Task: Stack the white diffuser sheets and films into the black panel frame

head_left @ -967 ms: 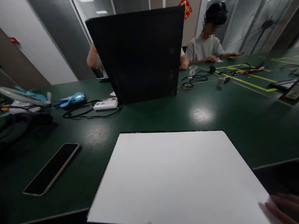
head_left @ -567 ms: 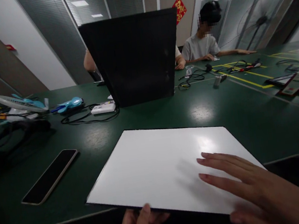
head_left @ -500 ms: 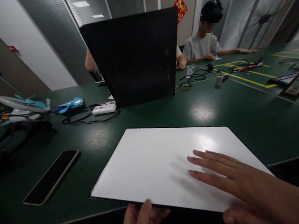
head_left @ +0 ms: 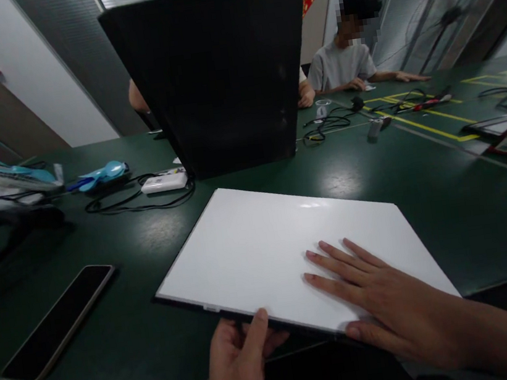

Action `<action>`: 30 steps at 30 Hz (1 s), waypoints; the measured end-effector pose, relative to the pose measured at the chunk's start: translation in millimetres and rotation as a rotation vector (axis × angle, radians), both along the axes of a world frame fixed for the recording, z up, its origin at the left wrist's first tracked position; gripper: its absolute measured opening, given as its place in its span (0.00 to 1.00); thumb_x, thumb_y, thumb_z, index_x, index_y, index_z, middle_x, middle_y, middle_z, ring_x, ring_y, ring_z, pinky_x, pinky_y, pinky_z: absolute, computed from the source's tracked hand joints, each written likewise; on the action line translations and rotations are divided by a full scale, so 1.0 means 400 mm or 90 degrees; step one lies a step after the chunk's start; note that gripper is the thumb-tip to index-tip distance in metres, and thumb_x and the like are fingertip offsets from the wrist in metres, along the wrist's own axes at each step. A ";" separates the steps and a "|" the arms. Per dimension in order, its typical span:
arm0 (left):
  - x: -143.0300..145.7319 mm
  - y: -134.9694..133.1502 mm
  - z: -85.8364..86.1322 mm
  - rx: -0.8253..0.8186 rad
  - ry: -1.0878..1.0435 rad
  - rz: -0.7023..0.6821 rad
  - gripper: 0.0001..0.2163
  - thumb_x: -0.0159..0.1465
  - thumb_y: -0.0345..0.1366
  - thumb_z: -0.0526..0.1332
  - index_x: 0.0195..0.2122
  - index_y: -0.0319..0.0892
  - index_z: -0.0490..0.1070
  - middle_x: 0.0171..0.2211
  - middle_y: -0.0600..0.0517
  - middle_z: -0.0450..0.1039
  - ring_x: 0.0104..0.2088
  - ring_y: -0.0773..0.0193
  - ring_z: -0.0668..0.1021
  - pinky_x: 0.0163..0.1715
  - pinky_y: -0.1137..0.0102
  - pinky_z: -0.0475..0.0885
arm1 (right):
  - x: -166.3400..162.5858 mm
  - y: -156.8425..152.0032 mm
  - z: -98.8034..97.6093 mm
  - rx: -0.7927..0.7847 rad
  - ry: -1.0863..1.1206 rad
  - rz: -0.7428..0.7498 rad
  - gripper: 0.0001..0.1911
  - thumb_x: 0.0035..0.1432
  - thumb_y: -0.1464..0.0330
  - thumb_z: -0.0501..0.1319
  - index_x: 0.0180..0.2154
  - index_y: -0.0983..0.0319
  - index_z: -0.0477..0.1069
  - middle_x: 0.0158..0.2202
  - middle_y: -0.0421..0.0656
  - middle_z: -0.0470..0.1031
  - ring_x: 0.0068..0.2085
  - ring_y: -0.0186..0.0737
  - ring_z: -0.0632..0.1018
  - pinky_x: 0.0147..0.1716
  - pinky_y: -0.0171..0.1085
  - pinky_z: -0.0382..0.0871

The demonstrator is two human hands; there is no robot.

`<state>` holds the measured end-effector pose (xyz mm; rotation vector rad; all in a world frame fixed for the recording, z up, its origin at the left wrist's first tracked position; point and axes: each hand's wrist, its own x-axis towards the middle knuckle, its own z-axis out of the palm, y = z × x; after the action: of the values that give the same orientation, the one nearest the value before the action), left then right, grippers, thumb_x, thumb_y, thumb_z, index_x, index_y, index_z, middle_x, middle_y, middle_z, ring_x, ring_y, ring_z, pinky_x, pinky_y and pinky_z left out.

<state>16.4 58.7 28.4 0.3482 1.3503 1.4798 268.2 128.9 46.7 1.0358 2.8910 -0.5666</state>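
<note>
Pinching the near edge, thumb above and fingers below, the left hand (head_left: pixel 239 366) now has the white board (head_left: pixel 260 239) farther over the tabletop (head_left: pixel 139 354) than a second ago, probably better supported; its long axis runs left to right, right end angled closer in. The right hand (head_left: pixel 384 297), hovering moments earlier, now lies spread flat on top, grasping nothing, likely steadying it.

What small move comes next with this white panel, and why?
Perhaps slide the white panel slightly forward: its near right side seems to overhang the green table, your left hand grips its near edge, and your right hand spreads over it.
</note>
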 end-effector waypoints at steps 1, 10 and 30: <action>-0.002 0.005 -0.002 0.002 0.004 -0.014 0.24 0.50 0.48 0.81 0.40 0.40 0.77 0.38 0.49 0.85 0.38 0.57 0.85 0.35 0.63 0.86 | 0.003 0.007 -0.007 0.012 -0.001 -0.007 0.38 0.76 0.48 0.51 0.77 0.41 0.36 0.80 0.39 0.37 0.78 0.59 0.43 0.73 0.72 0.37; -0.010 0.024 -0.007 -0.013 0.019 -0.045 0.25 0.50 0.50 0.81 0.40 0.39 0.79 0.38 0.47 0.86 0.38 0.54 0.86 0.33 0.65 0.84 | 0.120 0.127 -0.097 0.101 -0.047 -0.280 0.34 0.76 0.45 0.43 0.77 0.41 0.41 0.80 0.36 0.42 0.78 0.57 0.46 0.74 0.68 0.44; -0.013 0.010 -0.020 -0.003 0.003 -0.023 0.22 0.51 0.47 0.80 0.38 0.39 0.78 0.37 0.48 0.84 0.36 0.55 0.85 0.32 0.63 0.84 | 0.109 0.107 -0.056 0.063 -0.074 -0.288 0.35 0.73 0.41 0.46 0.76 0.34 0.41 0.80 0.35 0.37 0.77 0.68 0.44 0.67 0.81 0.41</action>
<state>11.3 62.6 20.3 0.3725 1.3440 1.4464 312.0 171.5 24.2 1.6931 2.6086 -0.3569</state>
